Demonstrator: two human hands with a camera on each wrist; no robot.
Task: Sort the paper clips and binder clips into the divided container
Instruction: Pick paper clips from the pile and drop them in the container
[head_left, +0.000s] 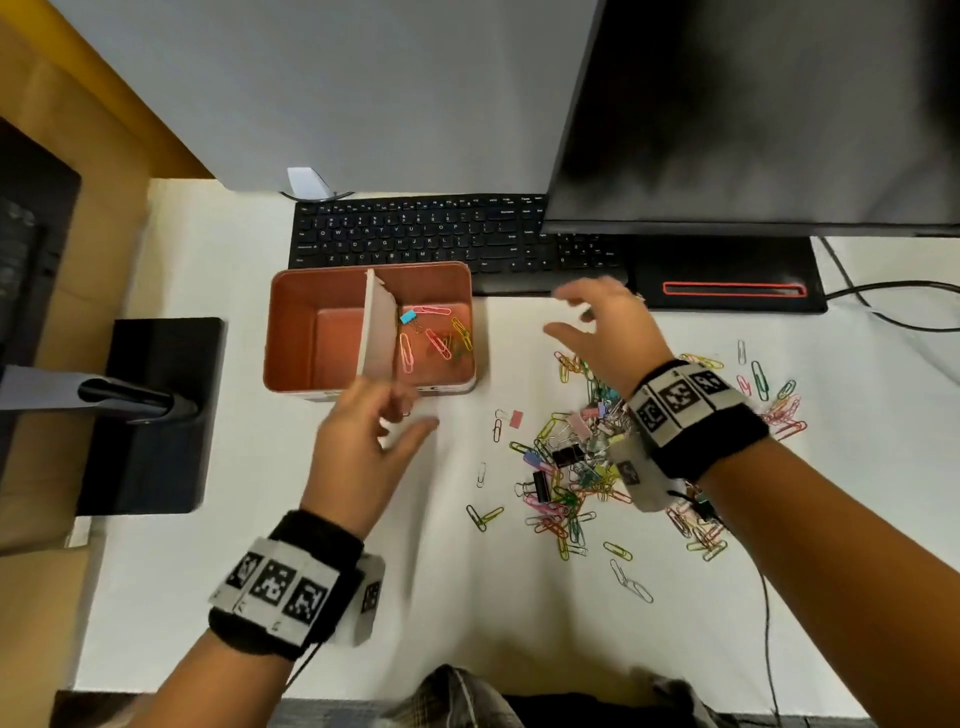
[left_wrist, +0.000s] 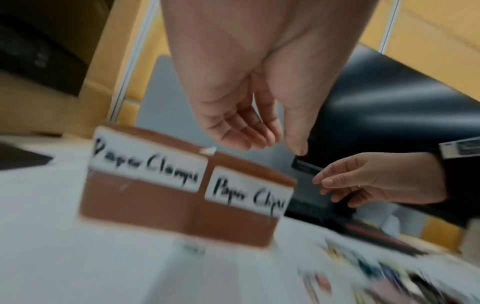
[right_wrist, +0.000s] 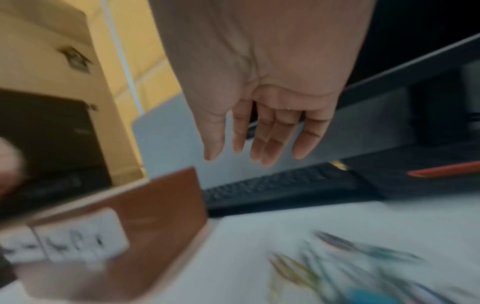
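A copper-brown divided container (head_left: 291, 332) stands on the white desk, split by a white card divider (head_left: 375, 325). Its right compartment holds several coloured paper clips (head_left: 441, 340) and one blue binder clip (head_left: 409, 316); the left compartment looks bare. Labels on its front (left_wrist: 148, 164) read as paper clamps and paper clips. A heap of mixed clips (head_left: 576, 457) lies to the right. My left hand (head_left: 384, 415) hovers at the container's near edge, fingers relaxed, holding nothing. My right hand (head_left: 587, 322) hovers between container and heap, fingers spread, palm bare (right_wrist: 259, 144).
A black keyboard (head_left: 415, 234) lies just behind the container and a dark monitor (head_left: 753, 114) overhangs the right back. A black stand base (head_left: 150, 415) sits at the left. Loose clips (head_left: 631, 579) are scattered toward the desk's front; a cable (head_left: 766, 613) runs off the near right.
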